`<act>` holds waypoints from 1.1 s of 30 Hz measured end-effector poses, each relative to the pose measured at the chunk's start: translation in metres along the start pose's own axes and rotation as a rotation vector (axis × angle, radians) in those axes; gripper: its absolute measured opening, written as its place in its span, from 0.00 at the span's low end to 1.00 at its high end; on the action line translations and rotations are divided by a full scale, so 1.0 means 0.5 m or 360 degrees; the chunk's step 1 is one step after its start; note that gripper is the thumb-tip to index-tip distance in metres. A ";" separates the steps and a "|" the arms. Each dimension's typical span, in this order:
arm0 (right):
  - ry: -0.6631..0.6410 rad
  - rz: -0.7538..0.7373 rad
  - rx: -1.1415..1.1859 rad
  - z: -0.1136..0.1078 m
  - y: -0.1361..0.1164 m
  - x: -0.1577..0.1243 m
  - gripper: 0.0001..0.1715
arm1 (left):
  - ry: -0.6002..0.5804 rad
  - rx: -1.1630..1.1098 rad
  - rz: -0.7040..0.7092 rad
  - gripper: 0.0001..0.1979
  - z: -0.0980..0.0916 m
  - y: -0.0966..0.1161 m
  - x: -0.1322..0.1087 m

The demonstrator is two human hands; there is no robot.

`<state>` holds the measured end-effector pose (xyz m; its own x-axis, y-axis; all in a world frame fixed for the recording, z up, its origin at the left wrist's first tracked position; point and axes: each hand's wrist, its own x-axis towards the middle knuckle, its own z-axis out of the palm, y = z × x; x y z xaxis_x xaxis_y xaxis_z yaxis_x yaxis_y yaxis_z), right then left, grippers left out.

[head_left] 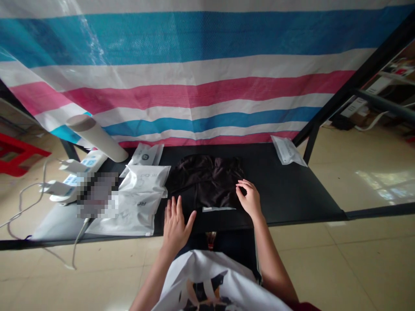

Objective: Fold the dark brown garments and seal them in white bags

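Dark, wrinkled fabric (214,179) lies spread on the black tabletop (292,194), with a thin white edge of something showing under its front side. My left hand (177,224) is at the front left of the fabric, fingers apart and holding nothing. At the fabric's right edge is my right hand (249,198), its thumb and index finger curved toward each other; whether they pinch a bit of the fabric is too small to tell. Left of the fabric, white printed plastic pouches (144,179) lie in an overlapping row.
A power strip (87,166) with plugged-in chargers and cables sits at the left, beside a leaning white bottle (100,140). Another white pouch (288,151) lies at the back right. Striped sheeting (194,77) hangs behind the table. A metal frame (343,93) stands at the right.
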<state>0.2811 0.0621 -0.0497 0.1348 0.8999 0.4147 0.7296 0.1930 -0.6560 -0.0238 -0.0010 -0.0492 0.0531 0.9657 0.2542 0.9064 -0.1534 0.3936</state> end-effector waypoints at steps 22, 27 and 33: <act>-0.0030 0.0011 -0.0017 0.000 0.000 0.002 0.11 | 0.0204 -0.0919 0.0240 0.39 -0.018 0.088 0.244; -0.0012 -0.0008 -0.0016 -0.002 -0.001 0.002 0.11 | -0.0681 -0.0455 0.1013 0.41 -0.010 0.160 0.263; -0.0007 -0.0023 -0.0011 -0.002 -0.004 0.003 0.11 | -0.0772 -0.0241 0.1116 0.38 0.035 0.172 0.249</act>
<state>0.2806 0.0629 -0.0472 0.1210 0.8988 0.4214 0.7361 0.2035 -0.6455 0.0681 0.1096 0.0007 0.7834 0.6149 0.0908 0.5335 -0.7402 0.4093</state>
